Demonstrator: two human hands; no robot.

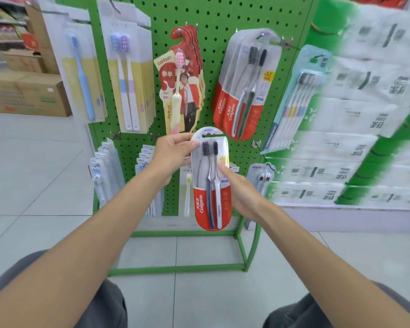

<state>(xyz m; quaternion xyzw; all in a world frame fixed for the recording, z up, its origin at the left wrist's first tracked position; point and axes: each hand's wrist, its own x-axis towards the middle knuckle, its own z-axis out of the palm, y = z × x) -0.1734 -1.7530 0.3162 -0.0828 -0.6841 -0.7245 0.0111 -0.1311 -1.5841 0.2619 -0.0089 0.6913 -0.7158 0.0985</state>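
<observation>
The left hand (173, 152) pinches the pack (200, 185) at its top, the right hand (240, 192) grips its right side, before the pegboard (223, 17). Risk, I think: its hole may miss a hook (256, 144) — the pack then drops to the floor (33, 174). Inside the pack: two brushes (212, 183), heads up.

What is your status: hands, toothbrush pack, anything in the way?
Left hand pinches Colgate pack at top; right hand holds its right edge. Pack upright, off any hook, before green pegboard. Canban pack hangs just above.
</observation>
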